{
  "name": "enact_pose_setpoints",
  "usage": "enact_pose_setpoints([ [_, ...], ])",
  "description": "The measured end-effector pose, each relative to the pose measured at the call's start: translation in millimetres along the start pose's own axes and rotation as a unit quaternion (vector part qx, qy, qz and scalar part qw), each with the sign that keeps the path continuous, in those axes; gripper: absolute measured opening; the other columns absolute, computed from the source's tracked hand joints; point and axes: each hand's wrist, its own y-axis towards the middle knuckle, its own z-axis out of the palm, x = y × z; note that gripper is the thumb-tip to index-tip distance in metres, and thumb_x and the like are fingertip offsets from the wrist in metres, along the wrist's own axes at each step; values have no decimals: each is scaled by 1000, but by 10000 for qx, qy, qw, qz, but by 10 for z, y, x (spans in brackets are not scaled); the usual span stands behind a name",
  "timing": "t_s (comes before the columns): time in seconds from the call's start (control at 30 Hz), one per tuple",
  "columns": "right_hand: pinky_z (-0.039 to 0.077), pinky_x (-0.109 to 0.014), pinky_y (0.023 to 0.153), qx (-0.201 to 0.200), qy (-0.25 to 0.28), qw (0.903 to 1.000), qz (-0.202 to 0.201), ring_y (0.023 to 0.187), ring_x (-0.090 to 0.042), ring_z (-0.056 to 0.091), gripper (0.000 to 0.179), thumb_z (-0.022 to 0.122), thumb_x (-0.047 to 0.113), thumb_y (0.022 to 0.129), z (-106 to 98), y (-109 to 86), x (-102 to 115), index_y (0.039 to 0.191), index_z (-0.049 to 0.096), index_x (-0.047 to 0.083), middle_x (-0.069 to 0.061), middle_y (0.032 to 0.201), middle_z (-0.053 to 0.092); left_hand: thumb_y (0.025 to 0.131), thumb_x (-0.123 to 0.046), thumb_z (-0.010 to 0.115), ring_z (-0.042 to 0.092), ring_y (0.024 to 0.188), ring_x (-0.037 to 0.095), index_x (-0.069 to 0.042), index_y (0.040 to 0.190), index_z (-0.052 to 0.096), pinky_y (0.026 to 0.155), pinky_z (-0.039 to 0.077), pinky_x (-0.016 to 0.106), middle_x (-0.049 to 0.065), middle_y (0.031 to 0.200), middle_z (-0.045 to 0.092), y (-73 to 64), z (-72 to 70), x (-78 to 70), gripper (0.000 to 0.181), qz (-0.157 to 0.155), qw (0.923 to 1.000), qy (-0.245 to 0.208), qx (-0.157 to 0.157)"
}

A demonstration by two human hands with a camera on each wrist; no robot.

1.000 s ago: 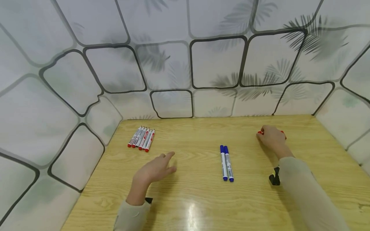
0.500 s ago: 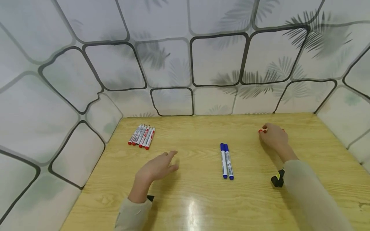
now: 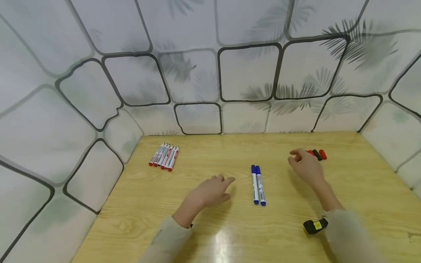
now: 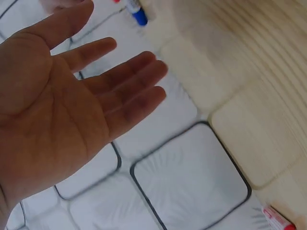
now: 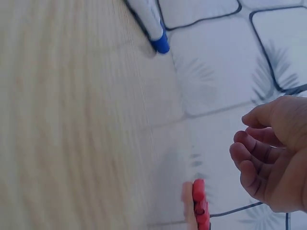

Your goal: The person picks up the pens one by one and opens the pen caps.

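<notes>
My left hand (image 3: 210, 191) hovers over the table left of two blue markers (image 3: 261, 185), its forefinger pointing toward them. In the left wrist view the palm of that hand (image 4: 72, 105) is bare, fingers spread. My right hand (image 3: 307, 170) is above the table at the right, fingers loosely bent. Beside it lie several short red pieces and a black one (image 3: 317, 155), like marker caps, partly hidden by the hand. The right wrist view shows nothing between the fingers of the right hand (image 5: 273, 148), apart from the red caps (image 5: 199, 191).
Several white markers with red ends (image 3: 164, 157) lie side by side at the back left of the wooden table (image 3: 210, 153), dark tips pointing away. A patterned wall covering (image 3: 250, 73) rises along the back and sides.
My left hand has moved right, closer to the blue markers. My right hand has drawn back slightly from the red and black caps, uncovering more of them.
</notes>
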Motion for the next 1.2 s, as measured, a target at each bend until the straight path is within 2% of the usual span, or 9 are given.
enact_pose_setpoints([
  [0.13,45,-33,54,41,253,9997,51,76,-28,63,36,55,23,100,92,-204,52,124,61,-3,-18,96,66,100,-33,61,51,126,28,-24,152,38,101,47,44,11,139,52,144,146,-200,58,71,9985,529,143],
  [0.27,45,-32,55,24,303,9992,264,80,-28,63,34,56,21,100,134,-381,64,124,61,-3,-15,94,66,100,-36,60,50,128,26,-30,154,35,100,48,39,9,141,51,265,296,-385,60,300,9955,885,169],
  [0.43,45,-31,52,39,455,9986,273,77,-23,62,36,54,25,101,146,-437,123,125,61,-1,-14,95,66,102,-32,56,50,126,23,-38,152,36,98,48,36,7,142,50,387,364,-495,55,354,9937,1062,110],
  [0.6,45,-31,52,0,478,9985,271,76,-22,61,35,54,23,101,133,-424,159,125,61,-1,-15,95,66,103,-22,54,47,130,24,-41,149,40,100,47,37,9,146,46,446,354,-537,52,419,9947,900,285],
  [0.83,45,-30,50,13,462,9986,259,74,-20,60,35,54,23,101,119,-379,171,125,61,-1,-15,95,66,103,-23,53,52,119,20,-39,144,44,89,51,33,6,136,51,496,315,-521,45,490,9939,943,284],
  [1.0,44,-32,54,20,474,9982,353,71,-19,59,40,50,25,102,90,-336,185,128,58,-4,-17,97,67,102,-33,54,52,113,20,-36,134,51,87,50,33,4,126,54,568,262,-456,32,653,9950,680,324],
  [1.1,44,-32,55,63,425,9980,467,67,-17,58,42,48,27,103,77,-320,179,129,58,-4,-17,98,67,102,-41,53,53,118,22,-36,128,56,89,50,36,2,127,55,628,215,-433,27,731,9954,517,340],
  [1.2,44,-32,54,114,400,9980,485,65,-16,57,41,48,26,103,64,-308,176,130,57,-4,-17,97,67,102,-45,52,55,114,22,-33,122,59,84,51,35,1,124,57,680,168,-431,24,748,9955,529,245],
])
